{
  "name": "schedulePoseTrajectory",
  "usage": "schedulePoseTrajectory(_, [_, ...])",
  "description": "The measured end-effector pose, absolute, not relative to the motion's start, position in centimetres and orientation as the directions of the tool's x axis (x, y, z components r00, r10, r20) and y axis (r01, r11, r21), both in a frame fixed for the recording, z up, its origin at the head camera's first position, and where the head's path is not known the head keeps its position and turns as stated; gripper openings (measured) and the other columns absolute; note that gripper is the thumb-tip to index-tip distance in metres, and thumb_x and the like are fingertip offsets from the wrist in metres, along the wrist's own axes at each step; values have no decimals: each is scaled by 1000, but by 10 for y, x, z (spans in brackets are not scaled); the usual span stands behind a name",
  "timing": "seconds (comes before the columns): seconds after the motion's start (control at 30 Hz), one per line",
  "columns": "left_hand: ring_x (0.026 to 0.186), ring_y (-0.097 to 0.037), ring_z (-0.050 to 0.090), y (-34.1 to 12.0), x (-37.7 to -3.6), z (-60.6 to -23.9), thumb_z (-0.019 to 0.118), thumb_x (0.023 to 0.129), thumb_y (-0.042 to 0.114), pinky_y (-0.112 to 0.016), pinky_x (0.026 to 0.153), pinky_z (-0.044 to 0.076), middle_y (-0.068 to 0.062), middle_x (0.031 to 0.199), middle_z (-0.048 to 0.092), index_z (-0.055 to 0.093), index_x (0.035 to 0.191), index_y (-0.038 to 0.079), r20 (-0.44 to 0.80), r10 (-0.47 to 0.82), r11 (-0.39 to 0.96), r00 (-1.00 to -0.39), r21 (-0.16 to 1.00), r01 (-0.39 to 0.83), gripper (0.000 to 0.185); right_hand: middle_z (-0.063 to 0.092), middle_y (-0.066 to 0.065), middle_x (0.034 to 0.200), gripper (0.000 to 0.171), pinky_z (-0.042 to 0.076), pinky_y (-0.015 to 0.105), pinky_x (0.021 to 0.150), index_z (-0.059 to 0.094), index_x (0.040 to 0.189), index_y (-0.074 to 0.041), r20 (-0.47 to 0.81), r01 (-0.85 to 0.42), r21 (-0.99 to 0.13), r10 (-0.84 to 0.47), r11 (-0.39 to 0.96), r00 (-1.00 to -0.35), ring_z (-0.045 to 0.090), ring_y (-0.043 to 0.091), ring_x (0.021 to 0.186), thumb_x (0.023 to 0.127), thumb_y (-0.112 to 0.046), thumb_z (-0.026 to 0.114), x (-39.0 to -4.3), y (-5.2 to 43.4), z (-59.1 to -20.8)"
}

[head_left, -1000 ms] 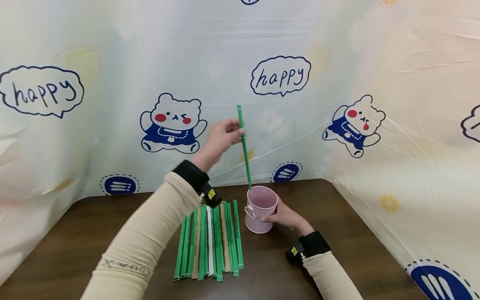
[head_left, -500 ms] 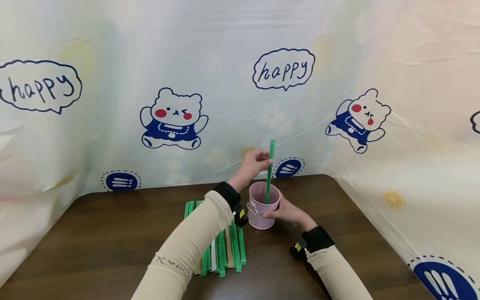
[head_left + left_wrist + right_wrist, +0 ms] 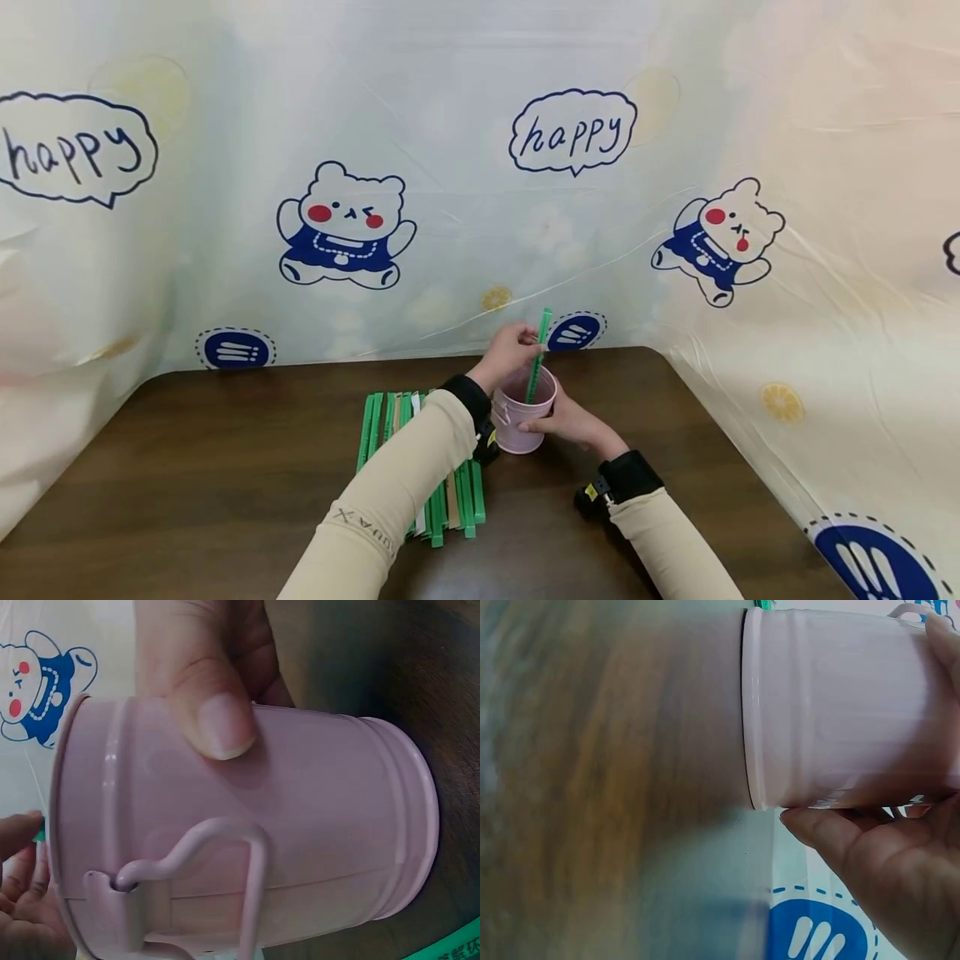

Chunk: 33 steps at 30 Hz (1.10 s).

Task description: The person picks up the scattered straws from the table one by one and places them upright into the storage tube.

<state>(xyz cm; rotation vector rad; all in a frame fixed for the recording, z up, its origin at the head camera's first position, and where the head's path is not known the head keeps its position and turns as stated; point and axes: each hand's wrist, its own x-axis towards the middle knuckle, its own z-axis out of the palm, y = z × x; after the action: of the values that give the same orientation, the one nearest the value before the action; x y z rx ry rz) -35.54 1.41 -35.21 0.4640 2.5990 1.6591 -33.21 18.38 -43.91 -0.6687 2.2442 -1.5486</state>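
Note:
My left hand (image 3: 512, 354) pinches a green paper-wrapped straw (image 3: 537, 371) over a small pink metal bucket (image 3: 517, 429). The straw's lower end is inside the bucket, and its top sticks up above the rim. My right hand (image 3: 573, 421) grips the bucket from the right, with the thumb across its near side. The left wrist view shows that thumb (image 3: 214, 720) on the bucket wall, above the wire handle (image 3: 251, 877). Only the left hand's fingers (image 3: 26, 877) show at that view's edge, beside a speck of green. The right wrist view shows the bucket from low down.
Several wrapped straws (image 3: 461, 500), mostly green with a few brown and white, lie side by side on the dark wooden table (image 3: 247, 467), left of the bucket. My left forearm covers part of them. A printed curtain (image 3: 450, 125) hangs behind the table.
My left hand has moved right and down with the straw, bringing its lower end from beside the rim to inside the bucket. My right hand keeps its grip on the bucket.

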Motion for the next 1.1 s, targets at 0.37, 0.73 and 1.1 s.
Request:
schedulePoseTrajectory(0.37, [110,-34,70,11,-357,-356,66,98,7,-36,89,61,-24,118,72,66,124,-4,114,171,386,-979,906,172,29,25,24,160,113,31,59,122,-2,162,-8,24,-207,-940,-554,271,-832,33,41,146,88,-24,82,-332,182,-437])
schedulePoseTrajectory(0.73, [107,-38,72,-29,-356,-337,59,99,6,-34,84,63,-27,120,71,65,126,-5,100,215,409,-972,894,182,30,30,24,158,112,32,59,122,4,162,-10,52,-229,-938,-546,261,-836,36,41,145,85,-21,84,-332,180,-441])
schedulePoseTrajectory(1.1, [91,-27,71,-131,-349,-301,58,103,15,-22,69,56,-26,118,72,68,125,-3,112,195,618,-974,757,211,30,34,25,155,109,31,55,121,7,161,-8,75,-244,-939,-549,241,-832,37,40,143,85,-17,84,-334,183,-443])
